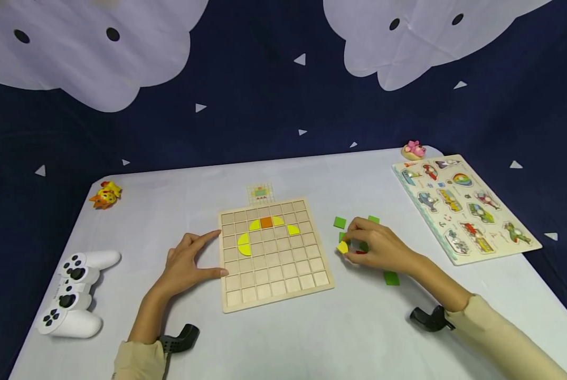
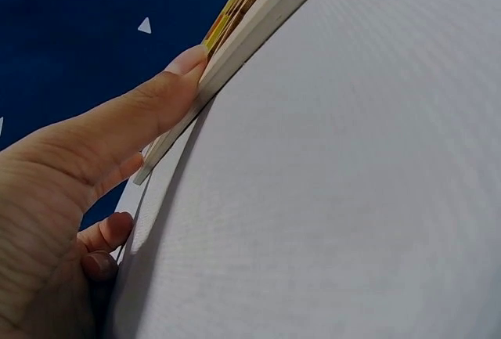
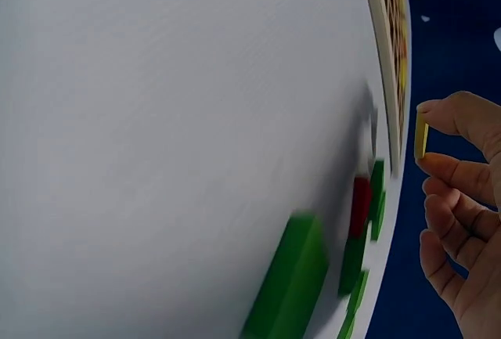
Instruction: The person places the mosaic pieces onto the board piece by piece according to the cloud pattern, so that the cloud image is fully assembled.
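A wooden grid board (image 1: 277, 269) lies on the table, with an orange square (image 1: 266, 222) and several yellow rounded pieces (image 1: 244, 245) in its upper cells. My left hand (image 1: 182, 266) touches the board's left edge, thumb and index finger spread apart along it. In the left wrist view the thumb (image 2: 149, 104) rests against the board's rim. Right of the board, my right hand (image 1: 380, 247) pinches a small yellow piece (image 1: 342, 247) between thumb and index finger. The right wrist view shows this piece (image 3: 421, 137) edge-on, raised above the tabletop.
Green squares (image 1: 391, 278) and a red piece (image 1: 360, 253) lie around and under the right hand. A small pattern card (image 1: 261, 192) sits behind the board. At right is a picture puzzle (image 1: 469, 211); at left, a white game controller (image 1: 76, 295). Small toy figures (image 1: 105, 195) stand at the back corners.
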A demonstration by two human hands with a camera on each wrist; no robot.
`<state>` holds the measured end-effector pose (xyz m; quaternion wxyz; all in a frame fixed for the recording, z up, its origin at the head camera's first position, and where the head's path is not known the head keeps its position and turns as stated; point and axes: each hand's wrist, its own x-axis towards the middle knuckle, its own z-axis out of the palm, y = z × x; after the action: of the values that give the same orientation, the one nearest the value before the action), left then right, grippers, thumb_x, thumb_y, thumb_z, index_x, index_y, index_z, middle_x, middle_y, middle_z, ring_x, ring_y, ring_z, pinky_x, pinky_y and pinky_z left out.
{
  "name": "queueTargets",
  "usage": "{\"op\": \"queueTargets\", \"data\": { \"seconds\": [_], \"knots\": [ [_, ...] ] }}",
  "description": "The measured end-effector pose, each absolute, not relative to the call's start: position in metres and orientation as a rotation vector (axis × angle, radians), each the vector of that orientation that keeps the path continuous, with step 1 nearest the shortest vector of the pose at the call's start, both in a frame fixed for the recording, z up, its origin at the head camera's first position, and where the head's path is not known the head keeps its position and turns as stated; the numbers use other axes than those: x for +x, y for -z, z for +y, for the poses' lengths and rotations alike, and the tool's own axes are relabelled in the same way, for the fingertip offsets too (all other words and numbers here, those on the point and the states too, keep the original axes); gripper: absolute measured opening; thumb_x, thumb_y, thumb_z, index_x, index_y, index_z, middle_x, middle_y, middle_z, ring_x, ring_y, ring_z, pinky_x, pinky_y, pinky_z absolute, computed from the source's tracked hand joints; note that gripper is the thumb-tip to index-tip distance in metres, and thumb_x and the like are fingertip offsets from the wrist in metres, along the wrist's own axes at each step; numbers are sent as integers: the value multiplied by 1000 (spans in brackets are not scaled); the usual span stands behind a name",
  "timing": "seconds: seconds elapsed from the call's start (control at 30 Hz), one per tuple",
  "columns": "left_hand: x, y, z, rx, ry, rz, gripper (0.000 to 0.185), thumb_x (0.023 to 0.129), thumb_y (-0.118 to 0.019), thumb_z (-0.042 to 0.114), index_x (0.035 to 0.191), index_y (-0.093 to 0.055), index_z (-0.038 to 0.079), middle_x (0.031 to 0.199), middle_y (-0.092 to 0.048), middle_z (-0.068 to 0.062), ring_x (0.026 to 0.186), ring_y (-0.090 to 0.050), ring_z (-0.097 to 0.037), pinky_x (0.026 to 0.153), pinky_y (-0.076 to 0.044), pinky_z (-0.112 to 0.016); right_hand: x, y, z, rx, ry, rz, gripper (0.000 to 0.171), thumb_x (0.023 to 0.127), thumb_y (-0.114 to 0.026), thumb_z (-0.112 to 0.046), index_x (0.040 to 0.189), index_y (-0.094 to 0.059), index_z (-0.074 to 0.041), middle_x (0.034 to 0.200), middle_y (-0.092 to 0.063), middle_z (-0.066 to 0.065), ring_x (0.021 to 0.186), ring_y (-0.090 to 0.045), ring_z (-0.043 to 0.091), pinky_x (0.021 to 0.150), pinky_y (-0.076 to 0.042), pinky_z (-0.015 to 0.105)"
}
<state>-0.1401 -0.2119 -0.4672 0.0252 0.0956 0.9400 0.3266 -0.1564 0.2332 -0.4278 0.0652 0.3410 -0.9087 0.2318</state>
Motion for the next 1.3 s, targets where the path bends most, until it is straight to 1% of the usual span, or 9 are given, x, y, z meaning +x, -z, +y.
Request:
{"op": "queueTargets", "data": {
  "seconds": [0.13,0.27,0.43,0.67,0.93,1.17,1.3],
  "knots": [
    [-140,468,-212,297,-1008,2908,98,64,-89,49,148,-47,21,114,-51,-12,99,-47,-25,84,-25,-42,-162,427,217,1066,-695,-2749,24,74,-84,-20,94,-76,-10,92,-58,-1,78,-50,10,65,-43,22],
    [-140,468,-213,306,-1010,2911,98,64,-89,50,148,-47,21,114,-51,-12,99,-47,-24,83,-25,-42,-167,427,205,1107,-697,-2736,24,76,-84,-22,95,-76,-10,93,-60,-1,80,-50,8,68,-43,23],
    [-141,468,-213,308,-1003,2911,98,65,-89,50,149,-47,21,114,-51,-12,97,-46,-24,83,-25,-42,-172,430,194,1142,-697,-2723,23,77,-83,-23,95,-76,-9,95,-62,-2,81,-52,8,68,-45,24],
    [-141,468,-213,300,-1000,2915,98,64,-89,50,148,-48,21,113,-51,-12,95,-45,-23,84,-25,-42,-176,431,179,1171,-673,-2721,26,78,-84,-25,97,-77,-9,96,-62,-3,86,-57,10,76,-50,28],
    [-141,468,-213,297,-995,2921,98,64,-89,49,148,-48,21,113,-51,-13,95,-46,-24,84,-25,-42,-178,431,163,1157,-653,-2706,22,77,-84,-26,90,-75,-10,91,-61,-1,78,-53,10,68,-47,26],
    [-141,469,-213,303,-992,2922,98,64,-89,50,148,-48,22,112,-51,-12,95,-46,-23,83,-25,-41,-176,433,150,1078,-655,-2741,26,78,-84,-25,93,-75,-5,90,-61,1,75,-50,10,67,-45,25],
    [-141,470,-212,309,-994,2925,98,64,-89,51,148,-48,21,111,-51,-11,93,-45,-22,81,-25,-41,-175,434,143,1006,-638,-2787,25,79,-84,-26,90,-75,-5,87,-59,1,73,-48,9,65,-43,24]
  ]
}}
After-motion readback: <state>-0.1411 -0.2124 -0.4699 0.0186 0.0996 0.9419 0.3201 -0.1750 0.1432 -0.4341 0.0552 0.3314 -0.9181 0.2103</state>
